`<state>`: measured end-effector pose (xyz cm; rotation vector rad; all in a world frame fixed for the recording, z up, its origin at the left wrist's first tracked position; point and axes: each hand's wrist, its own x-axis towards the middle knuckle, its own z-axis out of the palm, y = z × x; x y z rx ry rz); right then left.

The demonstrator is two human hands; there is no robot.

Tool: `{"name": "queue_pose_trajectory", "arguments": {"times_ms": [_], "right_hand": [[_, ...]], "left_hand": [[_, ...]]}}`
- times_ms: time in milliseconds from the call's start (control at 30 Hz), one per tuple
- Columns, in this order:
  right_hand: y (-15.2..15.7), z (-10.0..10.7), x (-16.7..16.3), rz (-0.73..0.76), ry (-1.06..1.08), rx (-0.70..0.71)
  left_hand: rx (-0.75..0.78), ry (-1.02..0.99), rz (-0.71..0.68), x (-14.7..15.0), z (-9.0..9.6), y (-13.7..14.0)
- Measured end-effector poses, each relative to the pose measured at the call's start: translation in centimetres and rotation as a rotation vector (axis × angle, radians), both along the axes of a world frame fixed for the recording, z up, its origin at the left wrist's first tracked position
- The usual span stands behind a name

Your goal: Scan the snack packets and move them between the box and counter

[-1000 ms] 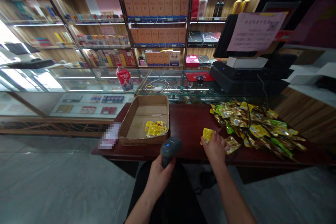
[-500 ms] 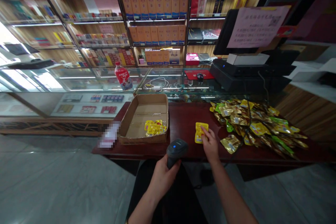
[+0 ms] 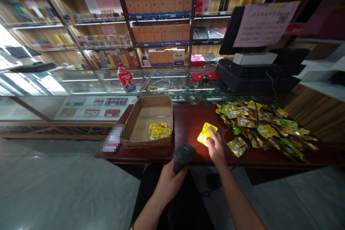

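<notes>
My left hand (image 3: pixel 170 179) is wrapped round the handle of a dark barcode scanner (image 3: pixel 184 152), whose head points over the table edge. Bright light falls on a yellow snack packet (image 3: pixel 205 133) in front of it. My right hand (image 3: pixel 216 148) grips that packet by its right side, with the index finger laid across its face. To the right lies a gold packet (image 3: pixel 237 147), apart from a large heap of gold, yellow and green packets (image 3: pixel 265 129). Left of the scanner stands an open cardboard box (image 3: pixel 147 143) with several yellow packets (image 3: pixel 159 130) in its near right corner.
All this rests on a dark red table (image 3: pixel 185 118). Behind it runs a glass counter (image 3: pixel 107 84) with a red-labelled bottle (image 3: pixel 126 78), a white cable (image 3: pixel 161 88) and a mouse (image 3: pixel 205 77). A monitor (image 3: pixel 231 32) stands at the right. A black cord crosses the heap.
The scanner's light now shines on the yellow packet, and the blue light on its head is gone. My right hand has turned the packet slightly and shifted it left. The scanner has moved slightly right.
</notes>
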<state>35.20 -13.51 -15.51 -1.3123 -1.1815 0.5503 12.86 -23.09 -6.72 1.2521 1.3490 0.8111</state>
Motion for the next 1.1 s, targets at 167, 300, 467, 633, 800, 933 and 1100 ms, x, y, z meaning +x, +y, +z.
{"name": "queue_pose_trajectory", "arguments": {"times_ms": [167, 300, 467, 633, 800, 933, 1100], "right_hand": [[-0.1, 0.1, -0.2, 0.013, 0.026, 0.039], [0.2, -0.2, 0.0, 0.043, 0.065, 0.053], [0.6, -1.0, 0.2, 0.074, 0.151, 0.028], [0.5, -0.3, 0.2, 0.106, 0.248, -0.011], [3.2, 4.1, -2.2, 0.231, 0.2, 0.034], [7.6, 9.1, -7.4, 0.448, -0.001, 0.082], [11.9, 12.4, -14.1, 0.684, -0.423, -0.002]], "left_hand": [[-0.008, 0.007, 0.005, 0.0, 0.5, -0.3], [-0.008, -0.016, 0.016, -0.2, 0.7, -0.5], [-0.021, -0.043, 0.036, -0.2, 0.1, -0.3], [-0.031, -0.044, 0.041, -0.2, -0.4, 0.1], [-0.048, -0.014, 0.081, -0.7, -0.9, 0.2], [-0.037, -0.005, 0.097, -1.2, -0.9, 0.0], [-0.018, -0.015, 0.121, -1.8, -0.9, -0.3]]}}
